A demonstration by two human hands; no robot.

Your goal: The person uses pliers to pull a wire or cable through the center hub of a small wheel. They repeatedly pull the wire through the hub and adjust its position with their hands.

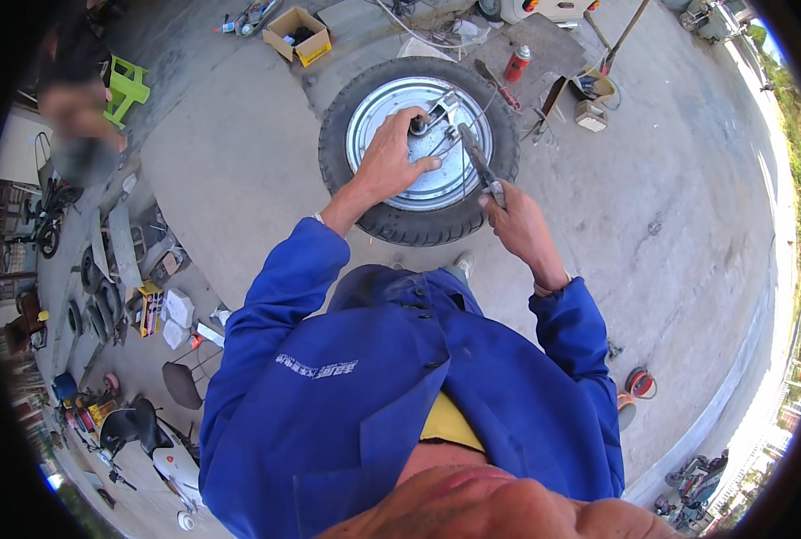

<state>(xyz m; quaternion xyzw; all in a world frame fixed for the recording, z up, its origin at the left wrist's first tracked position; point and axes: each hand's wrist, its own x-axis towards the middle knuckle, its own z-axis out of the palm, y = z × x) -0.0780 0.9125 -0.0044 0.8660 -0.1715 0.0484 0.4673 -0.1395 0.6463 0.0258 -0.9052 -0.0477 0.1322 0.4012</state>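
Observation:
A wheel with a black treaded tyre and a silver rim lies flat on the floor in front of me. My left hand is over the left half of the rim, its fingers curled on the dark centre hub fitting and its thumb reaching right. A metal bracket with rods stands on the hub. My right hand grips a long greyish metal hand tool, whose far end reaches the bracket near the middle of the wheel.
Behind the wheel are a cardboard box, red spray can, red-handled tool and small parts box. Left lie loose tyres, a white scooter and a green stool, with another person beside it.

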